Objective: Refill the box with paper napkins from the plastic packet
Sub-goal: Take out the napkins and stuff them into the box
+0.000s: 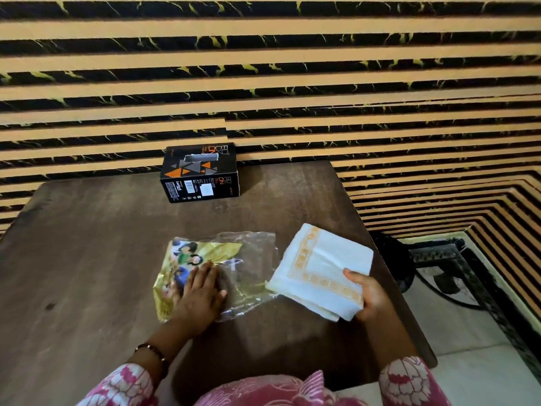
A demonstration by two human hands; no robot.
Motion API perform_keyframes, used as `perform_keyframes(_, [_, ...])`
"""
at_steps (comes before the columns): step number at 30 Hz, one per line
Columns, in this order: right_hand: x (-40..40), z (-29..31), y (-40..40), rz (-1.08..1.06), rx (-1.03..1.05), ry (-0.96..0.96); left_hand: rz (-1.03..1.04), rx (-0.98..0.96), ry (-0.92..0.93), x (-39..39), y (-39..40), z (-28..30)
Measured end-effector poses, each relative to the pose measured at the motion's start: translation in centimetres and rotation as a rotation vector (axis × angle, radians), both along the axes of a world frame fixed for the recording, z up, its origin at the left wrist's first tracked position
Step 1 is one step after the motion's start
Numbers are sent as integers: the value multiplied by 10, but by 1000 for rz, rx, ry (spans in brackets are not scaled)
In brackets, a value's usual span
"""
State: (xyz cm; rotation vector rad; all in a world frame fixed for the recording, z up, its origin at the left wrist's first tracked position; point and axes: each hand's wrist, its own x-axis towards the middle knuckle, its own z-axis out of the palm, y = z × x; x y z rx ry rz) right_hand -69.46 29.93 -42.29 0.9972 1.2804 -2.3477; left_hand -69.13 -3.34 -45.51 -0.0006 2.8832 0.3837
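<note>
Napkin stack [322, 271] gripped in right hand [370, 297] — left hand [199, 291] flat on packet [216, 271], box [200, 172] slot dim

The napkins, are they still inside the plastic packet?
No, the napkins are out, gripped by the right hand beside the flattened packet.

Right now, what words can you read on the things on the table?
"EDON": on the top of the black cardboard box with orange triangles, upside down, and again on its front side.
Small white print and white sticker on that front: too small to read.
Yellow picture plastic packet: no readable words.
White paper napkins with orange border: pattern only.
</note>
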Motion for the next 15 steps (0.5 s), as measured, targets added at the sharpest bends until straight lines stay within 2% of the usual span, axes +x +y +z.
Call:
perform_keyframes(2, [4, -2, 6, -85, -112, 16, 32, 40, 85, -2, 5, 7])
perform_keyframes(5, [9, -6, -3, -242, -167, 101, -91, 60, 160, -3, 22, 15])
perform_keyframes(10, [10, -4, -28, -401, -143, 83, -180, 25, 53, -1, 46, 5])
perform_keyframes(13, [10, 3, -37, -332, -92, 97, -169, -24, 10, 5, 41, -8])
perform_keyframes(15, [13, 6, -41, -186, 13, 26, -165, -37, 10, 8, 37, -11])
